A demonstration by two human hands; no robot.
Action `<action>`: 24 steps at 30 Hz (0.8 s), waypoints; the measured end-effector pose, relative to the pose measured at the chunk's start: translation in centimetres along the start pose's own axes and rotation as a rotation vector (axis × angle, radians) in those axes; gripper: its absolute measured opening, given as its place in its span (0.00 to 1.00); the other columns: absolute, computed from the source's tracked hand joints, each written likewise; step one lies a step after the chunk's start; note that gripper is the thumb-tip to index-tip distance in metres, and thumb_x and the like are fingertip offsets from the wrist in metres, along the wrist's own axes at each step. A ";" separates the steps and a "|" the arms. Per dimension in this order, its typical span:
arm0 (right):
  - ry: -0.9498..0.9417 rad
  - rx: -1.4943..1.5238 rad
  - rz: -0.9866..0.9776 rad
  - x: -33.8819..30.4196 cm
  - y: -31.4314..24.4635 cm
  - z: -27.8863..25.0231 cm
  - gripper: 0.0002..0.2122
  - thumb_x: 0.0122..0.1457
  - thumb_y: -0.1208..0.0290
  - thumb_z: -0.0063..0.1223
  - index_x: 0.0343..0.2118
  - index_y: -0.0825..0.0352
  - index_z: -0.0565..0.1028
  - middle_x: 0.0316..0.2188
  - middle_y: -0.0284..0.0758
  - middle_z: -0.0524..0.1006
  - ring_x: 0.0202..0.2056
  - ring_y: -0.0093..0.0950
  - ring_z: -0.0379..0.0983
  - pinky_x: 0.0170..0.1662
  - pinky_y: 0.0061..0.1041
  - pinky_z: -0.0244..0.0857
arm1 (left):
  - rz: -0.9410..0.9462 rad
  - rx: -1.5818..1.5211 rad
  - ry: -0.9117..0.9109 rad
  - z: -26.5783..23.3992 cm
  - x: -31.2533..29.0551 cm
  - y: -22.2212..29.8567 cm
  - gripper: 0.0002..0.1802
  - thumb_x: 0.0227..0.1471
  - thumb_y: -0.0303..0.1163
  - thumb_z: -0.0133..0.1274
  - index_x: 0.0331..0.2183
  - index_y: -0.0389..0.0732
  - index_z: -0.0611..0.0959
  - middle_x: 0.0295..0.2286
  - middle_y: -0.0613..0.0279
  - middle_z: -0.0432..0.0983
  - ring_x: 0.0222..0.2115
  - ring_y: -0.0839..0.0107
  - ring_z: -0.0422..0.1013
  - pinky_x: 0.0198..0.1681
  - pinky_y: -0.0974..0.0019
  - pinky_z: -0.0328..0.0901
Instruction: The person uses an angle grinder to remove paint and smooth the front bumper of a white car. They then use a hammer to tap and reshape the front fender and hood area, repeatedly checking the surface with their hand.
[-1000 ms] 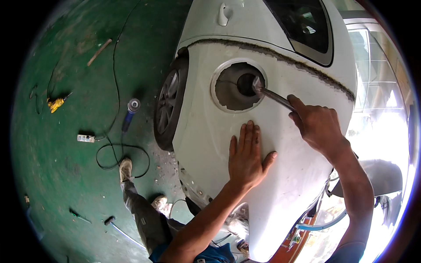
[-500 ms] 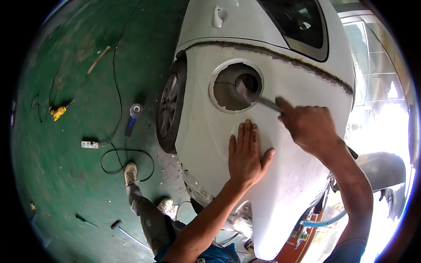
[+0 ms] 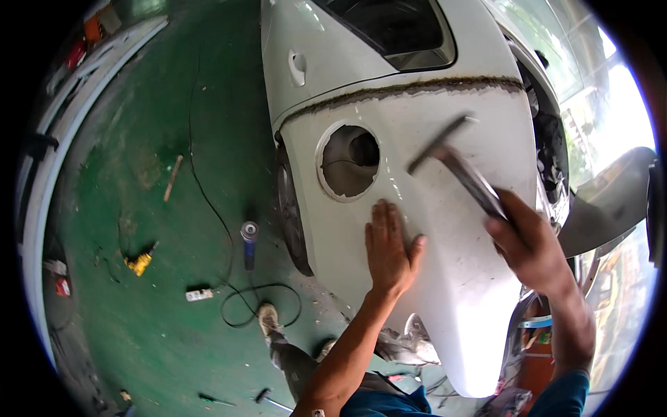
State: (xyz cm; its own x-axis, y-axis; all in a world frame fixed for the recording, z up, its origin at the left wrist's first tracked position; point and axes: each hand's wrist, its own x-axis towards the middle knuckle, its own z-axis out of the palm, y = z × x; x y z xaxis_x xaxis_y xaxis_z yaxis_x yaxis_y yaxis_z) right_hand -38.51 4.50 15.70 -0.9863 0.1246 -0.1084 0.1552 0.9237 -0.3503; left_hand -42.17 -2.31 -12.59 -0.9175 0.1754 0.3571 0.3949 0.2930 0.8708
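Note:
My right hand (image 3: 529,240) is closed around the handle of a body hammer (image 3: 474,183), a tool with a long, narrow steel head. The hammer is held above the white car's rear quarter panel (image 3: 445,229), to the right of the round hole, slightly blurred by motion. Below that hole, my left hand (image 3: 390,256) lies flat on the panel with fingers extended and thumb apart. The round fuel-door opening (image 3: 349,165) has a ragged inner edge and a dark round gap inside. A rough brown seam (image 3: 417,86) crosses the body above it.
On the green floor lie a blue angle grinder (image 3: 249,250) with a looped cable, a yellow drill (image 3: 141,263), a white power strip (image 3: 199,295) and another hammer (image 3: 264,396). A metal frame (image 3: 78,125) runs along the far left.
The hammer has moved from the right edge of the hole to up and right, over the panel. My left hand stays flat below the hole. The whole view has shifted.

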 end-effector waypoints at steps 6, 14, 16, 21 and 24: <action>0.121 0.671 0.276 -14.0 6.1 -2.8 0.29 0.61 0.52 0.59 0.49 0.79 0.69 0.16 0.26 0.69 0.14 0.14 0.61 0.17 0.16 0.51 | 0.126 -0.011 0.048 1.3 11.0 -2.1 0.47 0.63 0.57 0.42 0.65 0.26 0.53 0.66 0.33 0.43 0.67 0.41 0.44 0.69 0.47 0.43; 0.350 0.864 0.400 -23.6 11.0 -1.6 0.35 0.57 0.47 0.63 0.51 0.80 0.69 0.14 0.31 0.71 0.10 0.16 0.61 0.14 0.14 0.50 | -0.026 0.011 0.023 0.6 15.3 -2.6 0.48 0.65 0.57 0.38 0.64 0.22 0.51 0.66 0.31 0.44 0.68 0.41 0.42 0.70 0.50 0.40; 0.338 0.908 0.391 -24.7 12.5 -1.1 0.35 0.57 0.47 0.62 0.50 0.81 0.70 0.14 0.31 0.71 0.10 0.16 0.61 0.14 0.15 0.51 | -0.018 -0.039 -0.012 0.9 10.4 -2.0 0.47 0.66 0.57 0.37 0.65 0.22 0.50 0.66 0.31 0.41 0.68 0.41 0.40 0.70 0.50 0.39; 0.281 1.044 0.401 -26.2 14.8 -0.5 0.32 0.57 0.47 0.63 0.44 0.79 0.73 0.14 0.31 0.73 0.12 0.18 0.67 0.18 0.18 0.55 | -0.073 -0.043 -0.125 0.5 -2.7 -0.2 0.44 0.68 0.55 0.32 0.67 0.28 0.46 0.68 0.34 0.36 0.69 0.41 0.36 0.70 0.49 0.35; 0.236 1.150 0.373 -27.2 15.9 0.2 0.29 0.58 0.51 0.64 0.45 0.78 0.73 0.14 0.29 0.73 0.14 0.18 0.67 0.21 0.18 0.56 | -0.134 -0.072 -0.135 0.4 -3.7 0.4 0.44 0.68 0.56 0.31 0.67 0.29 0.45 0.68 0.36 0.36 0.69 0.44 0.35 0.71 0.50 0.34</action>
State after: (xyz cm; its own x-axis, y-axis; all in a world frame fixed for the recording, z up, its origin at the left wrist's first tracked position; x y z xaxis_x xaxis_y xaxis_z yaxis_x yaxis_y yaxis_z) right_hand -9.15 15.76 12.89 -0.8383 0.4853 -0.2487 0.2714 -0.0243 -0.9622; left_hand -38.57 -2.44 -13.68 -0.9449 0.2650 0.1924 0.2611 0.2549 0.9310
